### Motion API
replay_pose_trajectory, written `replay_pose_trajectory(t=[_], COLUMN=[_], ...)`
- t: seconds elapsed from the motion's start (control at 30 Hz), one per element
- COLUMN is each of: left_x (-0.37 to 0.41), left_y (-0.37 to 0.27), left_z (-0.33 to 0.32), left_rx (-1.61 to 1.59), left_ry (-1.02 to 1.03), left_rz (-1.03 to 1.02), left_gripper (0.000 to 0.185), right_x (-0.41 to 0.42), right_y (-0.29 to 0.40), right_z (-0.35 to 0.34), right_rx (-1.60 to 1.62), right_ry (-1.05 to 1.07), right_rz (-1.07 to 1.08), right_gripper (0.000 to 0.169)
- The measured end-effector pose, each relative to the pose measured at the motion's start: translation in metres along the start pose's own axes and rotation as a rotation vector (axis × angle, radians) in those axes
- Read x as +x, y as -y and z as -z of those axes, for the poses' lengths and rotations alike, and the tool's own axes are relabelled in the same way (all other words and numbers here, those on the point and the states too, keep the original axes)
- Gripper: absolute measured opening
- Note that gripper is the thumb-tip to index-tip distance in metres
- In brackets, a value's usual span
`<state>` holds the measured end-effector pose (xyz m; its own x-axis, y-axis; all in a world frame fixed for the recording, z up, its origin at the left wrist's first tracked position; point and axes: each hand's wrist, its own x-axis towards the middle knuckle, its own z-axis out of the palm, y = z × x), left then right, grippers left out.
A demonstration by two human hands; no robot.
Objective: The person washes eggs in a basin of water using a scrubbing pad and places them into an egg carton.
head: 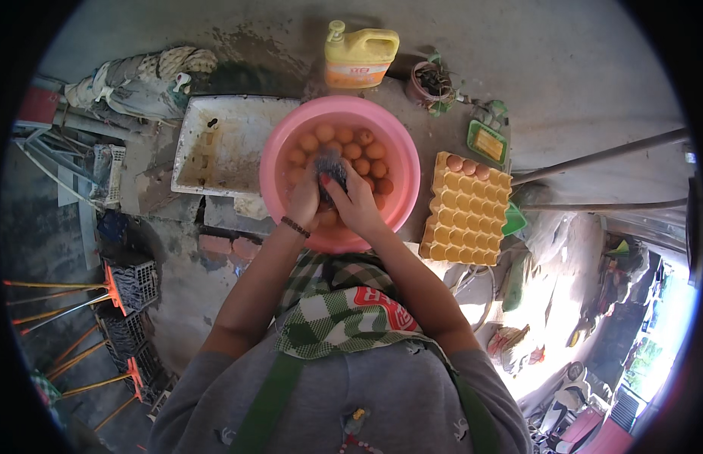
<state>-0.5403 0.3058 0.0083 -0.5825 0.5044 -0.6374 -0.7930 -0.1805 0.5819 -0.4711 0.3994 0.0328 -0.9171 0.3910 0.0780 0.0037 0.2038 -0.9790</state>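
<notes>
A pink plastic basin [406,170] holds several brown eggs [325,133] in water. Over it, my left hand [304,190], with a beaded bracelet at the wrist, and my right hand [354,196] come together around a dark mesh-like cloth or scrubber [331,167]. The fingers of both are partly hidden by it, and whether an egg is inside cannot be seen. To the right of the basin lies a cardboard egg tray [465,210] with three brown eggs [468,167] in its far row; its other visible cups hold nothing.
A stained white sink [232,184] adjoins the basin on the left. Behind stand a yellow detergent jug [360,57] and a potted plant [428,85]. A green dish with a yellow bar [489,143] sits beyond the tray. Mops [116,289] and plastic crates [138,284] are at the lower left.
</notes>
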Motion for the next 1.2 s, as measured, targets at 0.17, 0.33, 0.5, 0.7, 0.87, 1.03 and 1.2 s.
replay_pose_trajectory(t=[0.17, 0.33, 0.5, 0.7, 0.87, 1.03, 1.2], left_x=[0.0, -0.007, -0.017, 0.001, -0.011, -0.016, 0.0], left_y=[-0.007, -0.009, -0.002, -0.022, -0.015, -0.021, -0.014], left_z=[0.026, 0.009, 0.005, 0.031, -0.013, 0.01, 0.031], left_rx=[-0.04, -0.1, 0.048, -0.345, -0.1, 0.132, -0.201], left_ry=[0.192, 0.051, 0.111, 0.41, -0.08, 0.168, 0.354], left_rz=[0.12, 0.085, 0.068, 0.253, 0.024, 0.162, 0.172], left_gripper=[0.039, 0.04, 0.045, 0.044, 0.045, 0.05, 0.052], right_x=[0.029, 0.008, 0.03, 0.015, 0.004, 0.027, 0.016], right_y=[0.008, -0.008, -0.019, -0.009, 0.003, 0.003, -0.001], right_z=[0.017, 0.001, 0.001, 0.018, -0.009, 0.018, 0.033], right_rx=[0.092, -0.05, -0.009, 0.323, -0.191, 0.039, 0.135], right_ry=[-0.053, -0.019, -0.1, -0.08, -0.121, -0.109, -0.136], right_rz=[-0.35, -0.042, -0.182, -0.266, 0.296, -0.353, -0.302], right_gripper=[0.031, 0.028, 0.03, 0.03, 0.028, 0.031, 0.033])
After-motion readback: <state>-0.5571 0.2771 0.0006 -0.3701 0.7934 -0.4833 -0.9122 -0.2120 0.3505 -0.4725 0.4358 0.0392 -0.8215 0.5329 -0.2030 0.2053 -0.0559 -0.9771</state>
